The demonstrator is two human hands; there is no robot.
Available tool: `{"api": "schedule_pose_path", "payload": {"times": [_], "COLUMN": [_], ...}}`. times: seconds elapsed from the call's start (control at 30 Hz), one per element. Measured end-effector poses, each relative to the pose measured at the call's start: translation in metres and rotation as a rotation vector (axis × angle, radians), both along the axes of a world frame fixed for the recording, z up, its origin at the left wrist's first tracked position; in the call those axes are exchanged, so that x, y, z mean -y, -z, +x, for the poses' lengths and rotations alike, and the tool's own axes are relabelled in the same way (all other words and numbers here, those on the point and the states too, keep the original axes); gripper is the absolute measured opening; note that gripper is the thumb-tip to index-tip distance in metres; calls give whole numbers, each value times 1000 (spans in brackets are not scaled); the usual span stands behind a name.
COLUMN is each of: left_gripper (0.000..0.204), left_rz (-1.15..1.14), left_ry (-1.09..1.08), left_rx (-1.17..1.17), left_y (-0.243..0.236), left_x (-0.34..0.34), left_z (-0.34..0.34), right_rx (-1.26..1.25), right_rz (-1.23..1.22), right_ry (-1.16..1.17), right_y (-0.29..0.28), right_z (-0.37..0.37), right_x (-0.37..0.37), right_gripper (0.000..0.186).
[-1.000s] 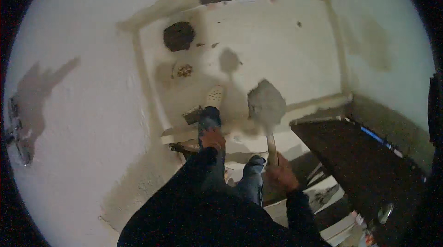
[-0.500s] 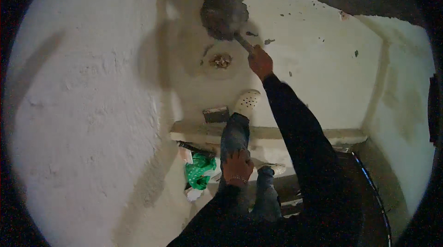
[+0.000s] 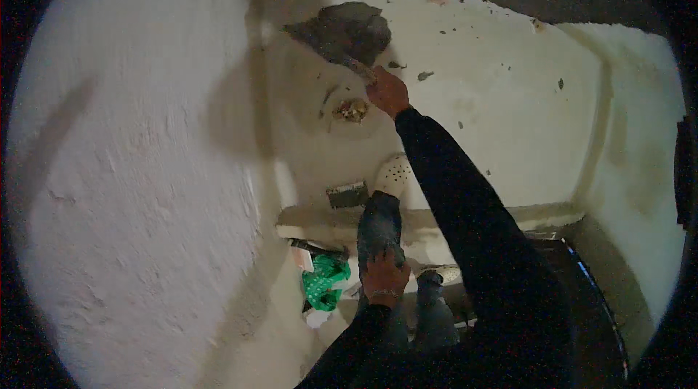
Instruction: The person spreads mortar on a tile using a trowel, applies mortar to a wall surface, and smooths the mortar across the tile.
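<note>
My right hand (image 3: 390, 91) is closed round the handle of a trowel (image 3: 359, 67), arm stretched forward. The trowel's blade merges with a heap of dark, wet-looking mortar (image 3: 356, 29) on the pale floor, so its outline is hard to make out. A dark pointed edge sticks out to the heap's left. Just below my right hand lies a small clump of brownish rubble (image 3: 350, 110). My left hand (image 3: 385, 274) rests with its fingers spread on my bent leg, over the jeans (image 3: 379, 225), and holds nothing.
One white clog (image 3: 393, 174) stands on the raised floor, beside a small dark block (image 3: 347, 194). A ledge (image 3: 313, 223) runs across below it. Lower down lie a green plastic bag (image 3: 325, 280) and my other clog (image 3: 445, 273). A rough white wall (image 3: 145, 171) rises at left.
My right hand has moved left and slightly nearer with the trowel. The heap's outline now reaches further left in a point. My left hand stays on my leg; the view has shifted slightly.
</note>
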State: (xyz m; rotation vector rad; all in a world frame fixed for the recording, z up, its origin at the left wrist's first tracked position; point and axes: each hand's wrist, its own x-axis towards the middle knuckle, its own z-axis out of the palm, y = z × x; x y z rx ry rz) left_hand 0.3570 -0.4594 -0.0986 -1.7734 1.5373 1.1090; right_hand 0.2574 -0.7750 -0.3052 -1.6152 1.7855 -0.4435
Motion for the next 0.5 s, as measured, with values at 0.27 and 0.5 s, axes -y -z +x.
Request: {"api": "schedule_pose_path", "payload": {"times": [0.27,0.5], "left_gripper": [46,49], "left_rz": [-5,-401], "left_ry": [88,662], "left_rx": [-18,143], "left_y": [20,108], "left_x": [-22,-27], "left_z": [-19,-1], "right_rx": [-176,179], "right_rz": [171,441], "right_ry": [-75,344], "right_y": [12,-178], "right_z": [-68,-121], "right_x": [-72,-251], "right_gripper": [23,33]}}
